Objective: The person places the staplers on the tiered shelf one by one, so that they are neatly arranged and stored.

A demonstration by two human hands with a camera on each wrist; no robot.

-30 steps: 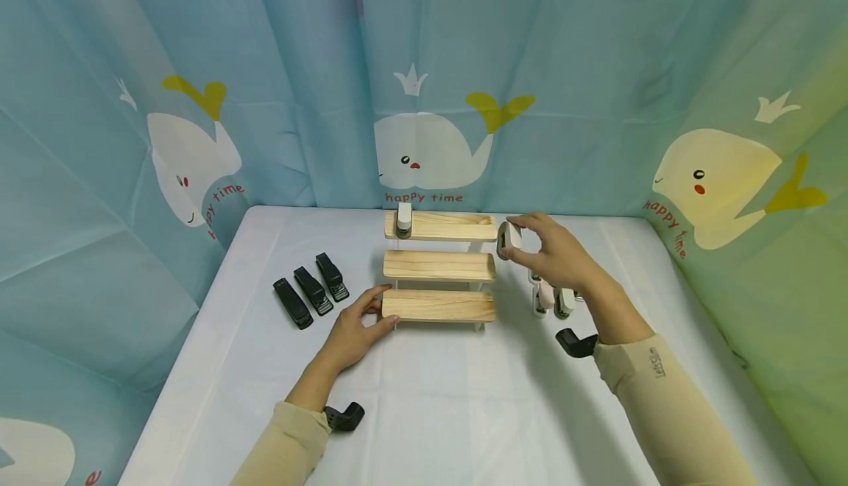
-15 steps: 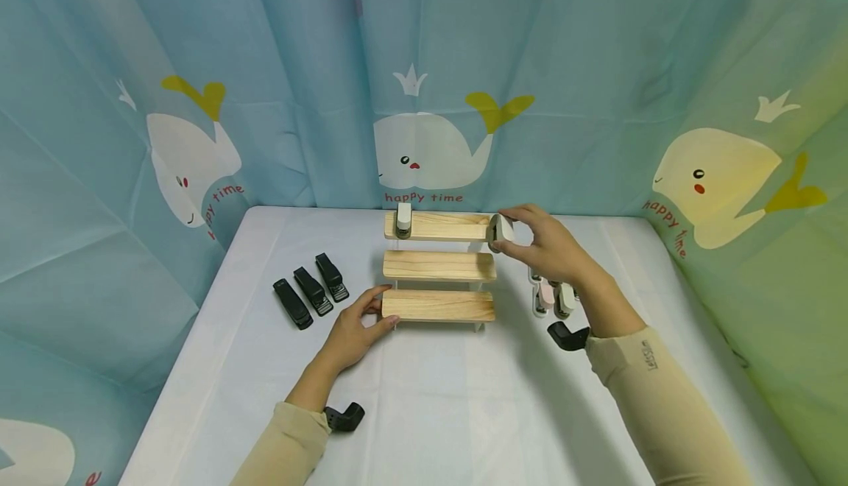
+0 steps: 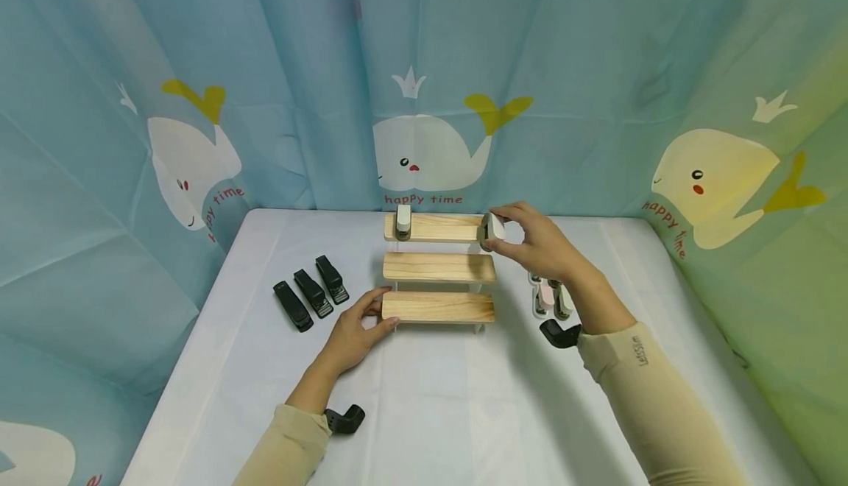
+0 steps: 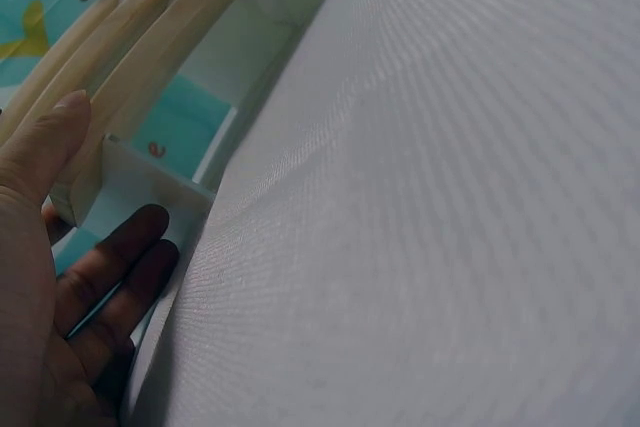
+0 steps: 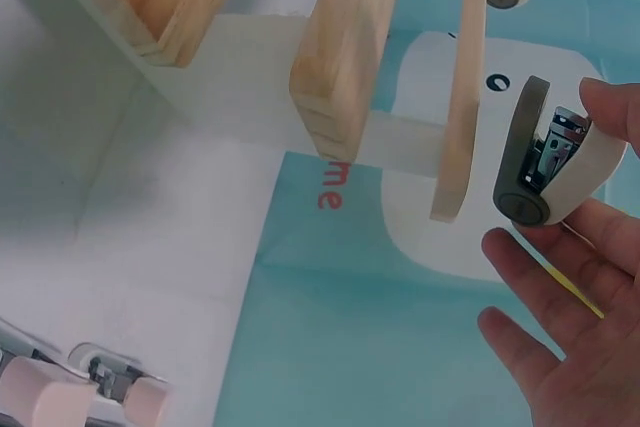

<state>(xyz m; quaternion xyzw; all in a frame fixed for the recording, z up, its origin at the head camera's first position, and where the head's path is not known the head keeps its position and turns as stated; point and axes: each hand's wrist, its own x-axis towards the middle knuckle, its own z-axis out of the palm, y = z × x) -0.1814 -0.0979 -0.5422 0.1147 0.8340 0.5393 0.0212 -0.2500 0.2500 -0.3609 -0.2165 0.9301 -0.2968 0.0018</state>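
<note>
A blue whale-print curtain [image 3: 576, 155] backs a white-covered table [image 3: 424, 405]. A three-tier wooden stand [image 3: 437, 308] sits on the table, its boards stepped upward toward the curtain. The left hand [image 3: 356, 335] grips the left end of the lowest board between thumb and forefinger; two further fingers extend beneath it, slightly bent. The right hand [image 3: 546, 247] pinches a white mini stapler [image 3: 495, 227] between thumb and fingertips, remaining fingers spread. This stapler is tilted and positioned just above the right end of the top board; the right wrist view shows a gap between them. Three black staplers [image 3: 313, 294] lie side by side, left of the stand. A second white mini stapler [image 3: 403, 219] rests on the top board, near its left end. A pink mini stapler [image 3: 545, 295] lies among others right of the stand, the group partly hidden.
</note>
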